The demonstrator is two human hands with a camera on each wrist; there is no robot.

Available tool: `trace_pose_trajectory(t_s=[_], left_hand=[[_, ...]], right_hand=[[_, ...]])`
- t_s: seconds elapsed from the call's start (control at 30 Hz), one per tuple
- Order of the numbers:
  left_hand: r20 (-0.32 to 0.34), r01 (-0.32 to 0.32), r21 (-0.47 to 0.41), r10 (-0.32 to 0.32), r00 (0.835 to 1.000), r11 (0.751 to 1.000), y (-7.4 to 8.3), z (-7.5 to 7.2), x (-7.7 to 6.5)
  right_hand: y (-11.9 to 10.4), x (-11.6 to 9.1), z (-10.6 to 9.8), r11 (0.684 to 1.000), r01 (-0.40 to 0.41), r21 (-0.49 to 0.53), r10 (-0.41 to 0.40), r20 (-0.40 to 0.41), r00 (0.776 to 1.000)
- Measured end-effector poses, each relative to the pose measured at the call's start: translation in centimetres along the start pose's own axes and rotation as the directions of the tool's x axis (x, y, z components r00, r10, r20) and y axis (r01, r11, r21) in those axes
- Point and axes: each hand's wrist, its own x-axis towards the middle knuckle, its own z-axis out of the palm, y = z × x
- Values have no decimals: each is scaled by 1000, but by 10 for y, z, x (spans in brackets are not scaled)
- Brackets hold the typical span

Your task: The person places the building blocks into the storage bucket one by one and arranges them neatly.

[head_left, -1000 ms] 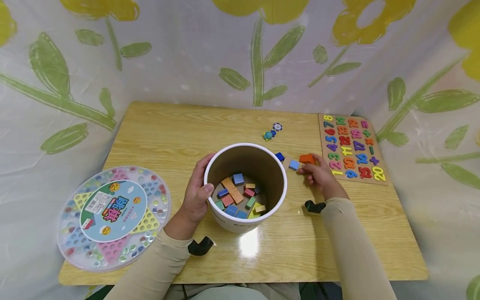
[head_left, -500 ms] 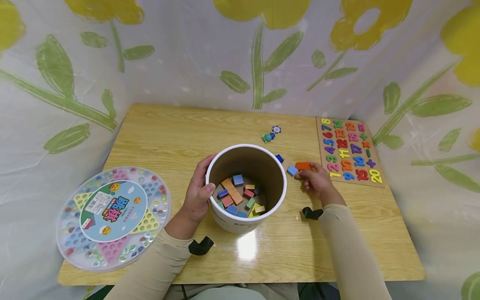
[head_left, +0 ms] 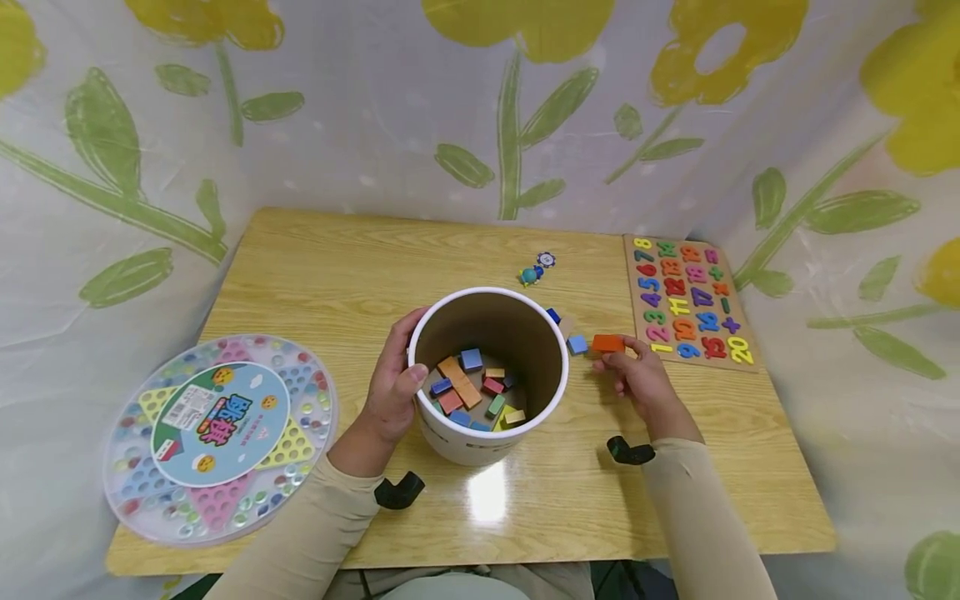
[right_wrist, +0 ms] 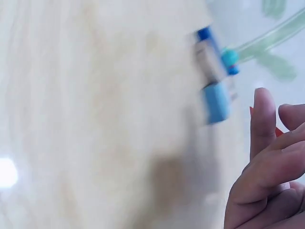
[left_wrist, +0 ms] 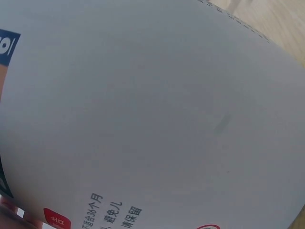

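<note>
My left hand [head_left: 392,385] grips the white bucket [head_left: 457,446] by its left side, thumb over the rim. Its printed outer wall [left_wrist: 152,109] fills the left wrist view. Several coloured wooden blocks lie at the bottom, including a long orange block [head_left: 459,382]. My right hand [head_left: 643,379], right of the bucket, pinches an orange-red block [head_left: 607,342]; in the right wrist view fingers mostly hide it. Just left of that hand lie a light blue block [head_left: 577,344], a pale wooden block [right_wrist: 208,62] and a dark blue block [head_left: 553,316].
A number board [head_left: 686,304] lies at the back right of the wooden table [head_left: 360,267]. Behind the bucket sit a small teal-and-blue toy [head_left: 530,275] and a round blue-and-white piece [head_left: 546,260]. A round Chinese checkers set [head_left: 300,385] occupies the left side.
My right hand has brought the orange-red block slightly nearer to me, beside the light blue block. My left hand stays on the bucket. The head view has shifted a little.
</note>
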Motion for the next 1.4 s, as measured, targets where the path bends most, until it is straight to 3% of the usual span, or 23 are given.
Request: trace_pose_trajectory(t_s=[0.13, 0.23, 0.33, 0.43, 0.5, 0.57, 0.73, 0.9, 1.03, 1.1, 1.17, 1.27, 1.33, 1.4], left_hand=[[-3, -10, -3, 10, 1000, 1000, 0, -1, 0], [-2, -15, -4, 15, 1000, 1000, -1, -1, 0], [1, -14, -3, 14, 1000, 1000, 0, 0, 0], [3, -12, -2, 12, 1000, 1000, 1, 0, 0], [2, -13, 2, 13, 1000, 1000, 1, 0, 0], [4, -16, 2, 16, 1000, 1000, 1, 0, 0], [11, -14, -1, 14, 1000, 1000, 0, 0, 0], [3, -11, -5, 11, 1000, 1000, -1, 0, 0], [0, -12, -5, 12, 1000, 1000, 0, 0, 0], [-2, -13, -4, 13, 1000, 1000, 0, 1, 0], [-5, -11, -1, 11, 1000, 1000, 0, 1, 0], [-7, -14, 1, 14, 1000, 1000, 0, 0, 0], [-6, -16, 2, 16, 1000, 1000, 0, 0, 0], [-2, -22, 3, 22, 1000, 1000, -1, 0, 0]], right_hand=[[-23, -17, 12, 990, 130, 60, -135, 82, 987], [-52, -43, 29, 962, 232, 142, -256, 180, 950], [-82, -74, 46, 911, 312, 270, -388, 298, 872], [-104, -101, 63, 857, 348, 380, -496, 425, 757], [-113, -116, 75, 843, 360, 401, -529, 490, 693], [-119, -127, 86, 838, 381, 390, -543, 536, 647], [-119, -138, 108, 848, 397, 350, -528, 603, 598], [-115, -138, 118, 868, 392, 305, -490, 654, 577], [-113, -131, 111, 853, 434, 290, -513, 622, 592], [-111, -121, 102, 840, 455, 297, -538, 575, 617], [-108, -106, 91, 845, 450, 289, -534, 503, 680], [-97, -77, 73, 877, 421, 230, -478, 353, 804], [-85, -54, 62, 914, 363, 183, -400, 243, 884], [-69, -31, 52, 945, 294, 141, -314, 150, 938]])
